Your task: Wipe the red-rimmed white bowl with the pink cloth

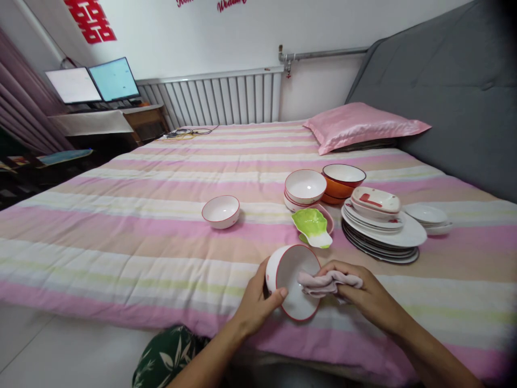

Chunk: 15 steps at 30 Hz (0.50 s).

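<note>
My left hand (255,303) grips a white bowl with a red rim (290,267), tilted so its inside faces right, above the near edge of the striped bed. My right hand (362,295) is closed on a pinkish cloth (327,282) that is pressed into the bowl's inside. Another white red-rimmed bowl (221,210) sits alone on the bed to the left. Behind my hands lie a green leaf-shaped dish (312,226) and stacked white bowls (305,188).
An orange bowl stack (342,183), a pile of white plates (383,233) topped by a red-patterned dish (375,200), and small saucers (427,216) sit at right. A pink pillow (361,126) lies by the grey headboard (440,81). Two monitors (95,82) stand far left.
</note>
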Each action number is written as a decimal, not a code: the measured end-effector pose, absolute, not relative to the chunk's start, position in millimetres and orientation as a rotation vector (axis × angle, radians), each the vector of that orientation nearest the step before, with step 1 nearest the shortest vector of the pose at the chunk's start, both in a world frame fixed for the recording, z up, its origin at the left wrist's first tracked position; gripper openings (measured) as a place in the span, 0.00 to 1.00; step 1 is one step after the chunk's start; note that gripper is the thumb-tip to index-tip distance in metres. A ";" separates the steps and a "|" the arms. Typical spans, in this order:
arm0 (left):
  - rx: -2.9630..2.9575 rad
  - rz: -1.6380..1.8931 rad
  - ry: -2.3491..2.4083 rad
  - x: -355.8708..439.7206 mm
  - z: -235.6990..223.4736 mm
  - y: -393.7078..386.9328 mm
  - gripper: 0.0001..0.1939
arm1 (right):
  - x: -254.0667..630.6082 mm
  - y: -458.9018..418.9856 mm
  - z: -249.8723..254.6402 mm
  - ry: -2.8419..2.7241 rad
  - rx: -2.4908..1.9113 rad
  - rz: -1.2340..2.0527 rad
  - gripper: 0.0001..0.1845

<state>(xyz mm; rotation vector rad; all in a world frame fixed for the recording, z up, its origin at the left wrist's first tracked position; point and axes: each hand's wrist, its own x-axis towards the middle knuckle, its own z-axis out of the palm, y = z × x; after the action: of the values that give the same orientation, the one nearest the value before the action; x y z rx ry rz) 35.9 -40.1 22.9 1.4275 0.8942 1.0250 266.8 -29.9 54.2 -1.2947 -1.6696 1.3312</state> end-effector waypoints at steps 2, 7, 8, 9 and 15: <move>1.434 1.023 0.901 35.5 22.5 -39.9 0.31 | 266.7 -30.0 54.4 -1.672 -1.298 1.327 0.09; 1.447 1.020 0.916 35.2 23.3 -40.3 0.33 | 267.2 -30.3 53.2 -1.682 -1.302 1.333 0.09; 1.446 1.020 0.914 35.2 23.5 -40.4 0.33 | 267.3 -30.3 52.7 -1.679 -1.301 1.332 0.09; 1.444 1.019 0.910 35.2 23.7 -40.6 0.32 | 267.4 -30.3 52.1 -1.675 -1.299 1.329 0.09; 1.439 1.018 0.902 34.7 23.4 -40.8 0.33 | 267.8 -30.6 51.8 -1.683 -1.282 1.328 0.08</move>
<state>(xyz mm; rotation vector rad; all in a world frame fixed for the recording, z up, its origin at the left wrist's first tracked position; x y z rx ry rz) 34.7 -40.8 23.4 1.4393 0.9022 1.0181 267.8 -30.6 51.8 -1.2818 -1.6828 1.3276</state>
